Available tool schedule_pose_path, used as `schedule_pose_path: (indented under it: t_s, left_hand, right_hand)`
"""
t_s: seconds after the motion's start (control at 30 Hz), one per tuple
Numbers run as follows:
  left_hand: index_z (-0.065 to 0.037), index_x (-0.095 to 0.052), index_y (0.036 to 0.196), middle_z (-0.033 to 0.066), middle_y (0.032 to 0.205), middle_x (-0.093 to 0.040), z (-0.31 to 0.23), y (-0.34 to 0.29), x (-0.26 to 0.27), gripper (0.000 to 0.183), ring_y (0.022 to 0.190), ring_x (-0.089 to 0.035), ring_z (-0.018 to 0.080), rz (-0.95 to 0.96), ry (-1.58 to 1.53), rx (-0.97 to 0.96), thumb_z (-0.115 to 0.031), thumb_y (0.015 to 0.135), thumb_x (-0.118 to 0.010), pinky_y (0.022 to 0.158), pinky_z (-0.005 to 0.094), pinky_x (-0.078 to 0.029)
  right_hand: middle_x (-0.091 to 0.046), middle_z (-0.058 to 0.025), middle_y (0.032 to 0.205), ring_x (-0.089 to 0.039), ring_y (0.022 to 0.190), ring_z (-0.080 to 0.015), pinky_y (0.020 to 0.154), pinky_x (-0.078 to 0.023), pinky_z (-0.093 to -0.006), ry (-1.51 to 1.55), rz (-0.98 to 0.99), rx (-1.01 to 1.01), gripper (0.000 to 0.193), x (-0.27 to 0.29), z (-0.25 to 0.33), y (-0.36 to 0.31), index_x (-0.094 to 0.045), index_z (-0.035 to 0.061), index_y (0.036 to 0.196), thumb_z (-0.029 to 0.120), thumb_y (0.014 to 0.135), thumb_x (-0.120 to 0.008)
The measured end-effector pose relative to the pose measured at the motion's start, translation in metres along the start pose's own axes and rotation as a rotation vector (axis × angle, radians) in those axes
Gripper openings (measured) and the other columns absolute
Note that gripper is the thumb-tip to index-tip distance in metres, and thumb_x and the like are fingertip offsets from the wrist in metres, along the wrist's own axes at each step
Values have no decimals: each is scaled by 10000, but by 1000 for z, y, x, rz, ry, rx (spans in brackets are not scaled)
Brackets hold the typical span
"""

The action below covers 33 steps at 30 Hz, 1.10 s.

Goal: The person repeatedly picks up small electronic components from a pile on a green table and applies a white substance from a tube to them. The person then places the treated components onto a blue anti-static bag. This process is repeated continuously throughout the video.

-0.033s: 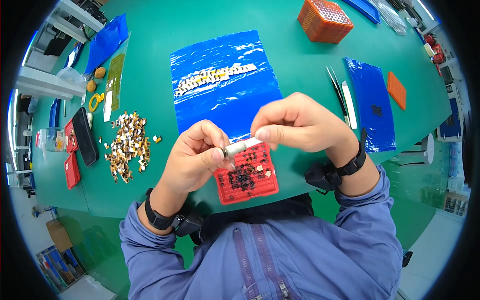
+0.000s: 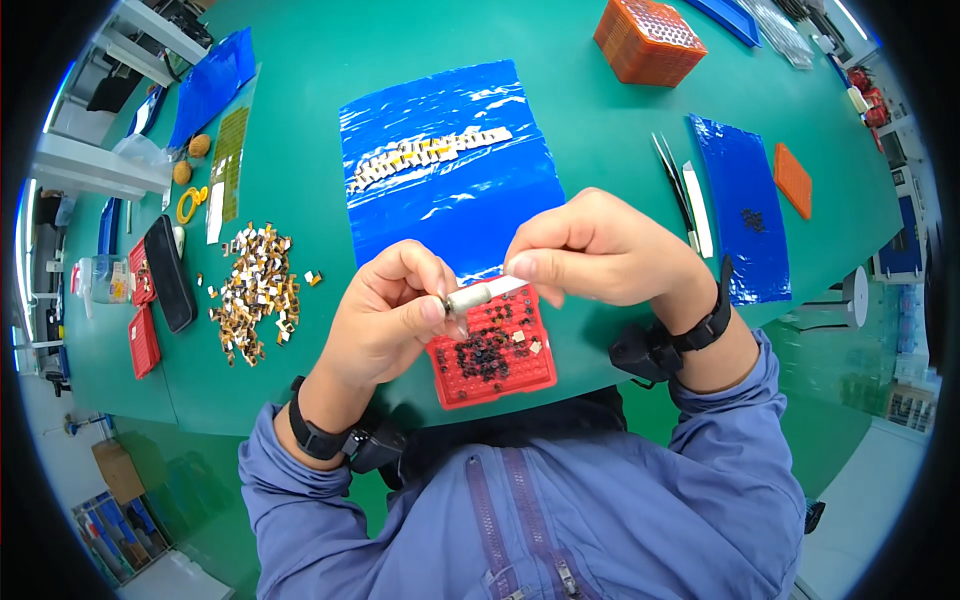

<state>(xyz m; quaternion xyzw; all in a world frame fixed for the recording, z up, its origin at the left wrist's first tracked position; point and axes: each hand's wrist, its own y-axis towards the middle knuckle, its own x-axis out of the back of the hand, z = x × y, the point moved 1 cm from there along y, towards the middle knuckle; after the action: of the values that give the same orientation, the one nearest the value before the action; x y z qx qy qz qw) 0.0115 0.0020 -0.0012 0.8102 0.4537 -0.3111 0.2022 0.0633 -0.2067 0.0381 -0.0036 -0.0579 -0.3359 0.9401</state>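
Between my two hands, above the red tray, is a small greyish-white cylinder (image 2: 468,298) with a white, strip-like end (image 2: 507,284). My left hand (image 2: 392,306) is closed, its thumb and fingers pinching the dark end of the cylinder. My right hand (image 2: 585,250) is closed too, thumb and index finger pinched at the tip of the white end. What exactly this piece is, I cannot make out. Below it lies the red tray (image 2: 462,394), dimpled, with many small black parts (image 2: 484,358) and a few cream squares (image 2: 535,347).
A blue sheet (image 2: 440,225) holds a row of small white-and-yellow parts (image 2: 420,155). More such parts (image 2: 255,290) lie heaped at left beside a black phone (image 2: 170,273). Tweezers (image 2: 672,180), a white-handled blade (image 2: 698,205) and another blue sheet (image 2: 745,160) lie right. Stacked orange trays (image 2: 650,45) stand far back.
Both hands stay in nearly the same place with the same grip. The right fingers have shifted very slightly.
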Motion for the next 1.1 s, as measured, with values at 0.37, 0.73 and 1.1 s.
schedule_pose_path:
  t_s: [0.37,0.73,1.1]
  left_hand:
    - [-34,-496,868,70,810,-537,0,0,-1,114,733,-600,148,42,35,-21,-50,835,-605,647,257,-521]
    - [-37,-512,841,72,782,-570,0,-1,0,95,722,-586,143,50,35,-13,-18,823,-604,661,263,-478]
    - [-31,-520,834,67,789,-557,0,-1,-1,93,739,-577,142,80,94,-2,-7,815,-607,669,258,-474]
  right_hand:
    - [-557,29,622,-452,523,-16,461,-335,-171,6,64,9,101,4,-1,-1,-594,3,873,89,830,-626]
    - [-552,22,648,-451,562,-27,488,-346,-191,83,58,-50,101,3,2,-3,-606,6,853,107,850,-600]
    - [-528,25,612,-401,517,-27,456,-310,-200,-18,117,57,109,8,1,-3,-610,26,855,134,841,-618]
